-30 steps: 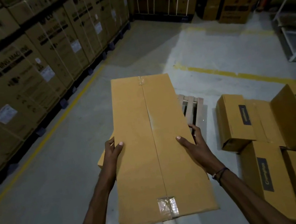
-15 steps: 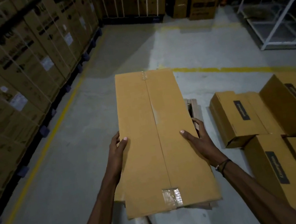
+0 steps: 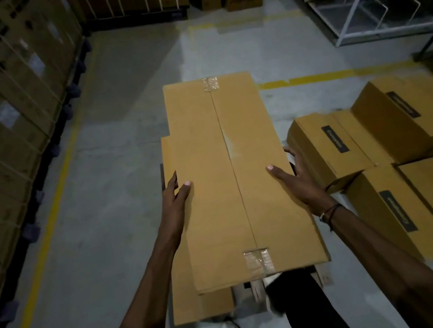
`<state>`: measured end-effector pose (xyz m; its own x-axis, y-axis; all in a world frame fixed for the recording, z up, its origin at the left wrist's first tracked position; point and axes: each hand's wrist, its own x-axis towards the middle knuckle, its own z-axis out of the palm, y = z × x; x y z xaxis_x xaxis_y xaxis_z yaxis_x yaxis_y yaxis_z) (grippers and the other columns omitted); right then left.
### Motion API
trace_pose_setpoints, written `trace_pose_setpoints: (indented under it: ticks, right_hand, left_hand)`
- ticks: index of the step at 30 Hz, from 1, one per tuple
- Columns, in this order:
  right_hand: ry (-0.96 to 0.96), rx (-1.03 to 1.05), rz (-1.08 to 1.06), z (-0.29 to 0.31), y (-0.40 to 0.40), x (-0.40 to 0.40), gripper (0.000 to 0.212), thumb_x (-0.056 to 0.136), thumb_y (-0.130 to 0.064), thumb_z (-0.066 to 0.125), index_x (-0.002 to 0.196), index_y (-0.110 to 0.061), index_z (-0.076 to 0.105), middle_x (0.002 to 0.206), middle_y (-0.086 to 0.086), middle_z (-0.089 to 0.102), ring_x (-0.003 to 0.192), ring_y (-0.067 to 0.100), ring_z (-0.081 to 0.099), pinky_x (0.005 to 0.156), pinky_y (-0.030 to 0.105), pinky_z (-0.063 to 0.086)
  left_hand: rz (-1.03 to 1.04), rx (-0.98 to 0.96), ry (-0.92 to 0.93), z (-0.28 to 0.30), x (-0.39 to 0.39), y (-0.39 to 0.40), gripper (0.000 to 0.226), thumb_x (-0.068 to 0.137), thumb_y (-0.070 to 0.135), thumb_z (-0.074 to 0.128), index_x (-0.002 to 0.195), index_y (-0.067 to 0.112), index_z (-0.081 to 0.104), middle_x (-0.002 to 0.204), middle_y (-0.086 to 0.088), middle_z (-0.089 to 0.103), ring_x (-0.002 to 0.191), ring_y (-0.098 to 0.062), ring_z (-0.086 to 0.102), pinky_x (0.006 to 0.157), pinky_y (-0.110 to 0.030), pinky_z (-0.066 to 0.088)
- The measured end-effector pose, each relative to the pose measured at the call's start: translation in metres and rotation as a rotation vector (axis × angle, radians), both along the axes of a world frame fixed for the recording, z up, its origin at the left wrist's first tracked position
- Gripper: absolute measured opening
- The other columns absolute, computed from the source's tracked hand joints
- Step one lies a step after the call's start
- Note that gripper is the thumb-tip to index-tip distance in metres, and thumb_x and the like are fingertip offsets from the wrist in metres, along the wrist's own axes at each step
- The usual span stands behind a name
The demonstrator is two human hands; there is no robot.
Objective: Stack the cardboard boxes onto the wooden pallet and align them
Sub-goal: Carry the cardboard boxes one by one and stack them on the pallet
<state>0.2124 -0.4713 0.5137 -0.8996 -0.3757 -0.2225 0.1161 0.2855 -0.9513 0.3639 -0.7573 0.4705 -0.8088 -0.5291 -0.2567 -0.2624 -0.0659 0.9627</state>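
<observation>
While both hands, left hand (image 3: pixel 176 195) and right hand (image 3: pixel 295 179), grasp the long tan taped cardboard box (image 3: pixel 237 177) with curled fingers, lowering it squarely onto the lower flat brown box (image 3: pixel 186 296) seems next.

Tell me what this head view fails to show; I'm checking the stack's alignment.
- Wooden pallet: hidden almost wholly by the carried box and the lower box.
- Left hand and right hand: fingers wrap the box's sides, out of sight.
- Contact between the two boxes: hidden under the carried box.
- Labels on the side boxes: blurred, unreadable.
</observation>
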Motion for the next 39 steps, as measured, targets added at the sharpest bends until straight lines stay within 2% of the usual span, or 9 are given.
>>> trace_pose_setpoints:
  ticks: [2, 6, 13, 17, 22, 25, 30, 34, 39]
  right_hand:
    - [-0.001, 0.010, -0.021, -0.009, -0.002, -0.012, 0.075, 0.083, -0.065, 0.080, 0.145, -0.055, 0.040, 0.156, -0.016, 0.047, 0.145, 0.012, 0.046, 0.120, 0.048, 0.042]
    - [0.010, 0.035, -0.060, -0.022, -0.008, -0.031, 0.070, 0.096, -0.045, 0.073, 0.154, -0.042, 0.035, 0.154, -0.019, 0.038, 0.144, 0.007, 0.036, 0.113, 0.035, 0.036]
    - [-0.038, 0.092, -0.083, -0.070, -0.012, -0.091, 0.071, 0.093, -0.049, 0.075, 0.152, -0.048, 0.034, 0.170, -0.010, 0.026, 0.154, 0.013, 0.024, 0.119, 0.041, 0.030]
    - [-0.060, 0.119, -0.077, -0.108, -0.020, -0.133, 0.072, 0.092, -0.051, 0.074, 0.151, -0.048, 0.034, 0.169, -0.012, 0.027, 0.155, 0.014, 0.024, 0.124, 0.045, 0.027]
    - [-0.107, 0.113, -0.079, -0.171, -0.033, -0.182, 0.068, 0.094, -0.043, 0.074, 0.148, -0.048, 0.034, 0.156, -0.015, 0.036, 0.146, 0.012, 0.038, 0.122, 0.045, 0.036]
    - [-0.117, 0.147, -0.060, -0.209, -0.040, -0.211, 0.070, 0.096, -0.043, 0.072, 0.153, -0.047, 0.031, 0.159, -0.016, 0.033, 0.145, 0.006, 0.030, 0.122, 0.043, 0.030]
    - [-0.160, 0.144, -0.036, -0.272, -0.047, -0.252, 0.074, 0.095, -0.046, 0.070, 0.156, -0.047, 0.028, 0.158, -0.023, 0.027, 0.148, 0.002, 0.025, 0.121, 0.038, 0.026]
    - [-0.195, 0.152, -0.023, -0.323, -0.057, -0.280, 0.068, 0.099, -0.040, 0.068, 0.151, -0.051, 0.026, 0.154, -0.025, 0.026, 0.142, -0.003, 0.023, 0.115, 0.033, 0.026]
    - [-0.176, 0.186, -0.032, -0.388, -0.067, -0.307, 0.076, 0.097, -0.042, 0.069, 0.159, -0.041, 0.024, 0.156, -0.022, 0.024, 0.142, -0.001, 0.020, 0.116, 0.033, 0.024]
  left_hand:
    - [-0.032, -0.006, -0.017, -0.006, -0.015, -0.006, 0.079, 0.083, 0.085, 0.062, 0.153, 0.054, 0.043, 0.159, 0.009, 0.047, 0.144, -0.020, 0.050, 0.119, -0.058, 0.040]
    - [-0.054, -0.020, -0.003, -0.007, -0.043, -0.005, 0.079, 0.085, 0.080, 0.058, 0.156, 0.050, 0.041, 0.157, 0.010, 0.046, 0.140, -0.013, 0.050, 0.120, -0.050, 0.040]
    - [-0.101, 0.012, -0.046, -0.050, -0.100, -0.010, 0.072, 0.098, 0.065, 0.060, 0.162, 0.043, 0.034, 0.166, 0.013, 0.039, 0.148, -0.011, 0.042, 0.125, -0.046, 0.034]
    - [-0.137, 0.030, -0.068, -0.088, -0.140, -0.020, 0.074, 0.093, 0.071, 0.061, 0.159, 0.048, 0.037, 0.161, 0.018, 0.045, 0.146, -0.011, 0.047, 0.123, -0.049, 0.039]
    - [-0.165, 0.049, -0.076, -0.145, -0.190, -0.031, 0.062, 0.103, 0.054, 0.060, 0.160, 0.043, 0.038, 0.156, 0.018, 0.052, 0.143, -0.010, 0.051, 0.122, -0.048, 0.041]
    - [-0.179, 0.046, -0.093, -0.182, -0.217, -0.038, 0.063, 0.105, 0.050, 0.059, 0.162, 0.039, 0.035, 0.160, 0.019, 0.047, 0.148, -0.005, 0.044, 0.125, -0.045, 0.036]
    - [-0.183, 0.026, -0.142, -0.243, -0.257, -0.046, 0.066, 0.106, 0.047, 0.058, 0.164, 0.035, 0.031, 0.164, 0.023, 0.038, 0.147, 0.007, 0.036, 0.123, -0.024, 0.030]
    - [-0.182, 0.009, -0.165, -0.298, -0.283, -0.052, 0.063, 0.108, 0.038, 0.057, 0.164, 0.027, 0.031, 0.158, 0.023, 0.039, 0.126, 0.032, 0.038, 0.101, 0.003, 0.033]
    - [-0.205, -0.041, -0.187, -0.367, -0.311, -0.061, 0.065, 0.109, 0.036, 0.055, 0.165, 0.024, 0.025, 0.155, 0.026, 0.033, 0.124, 0.034, 0.037, 0.097, 0.007, 0.029]
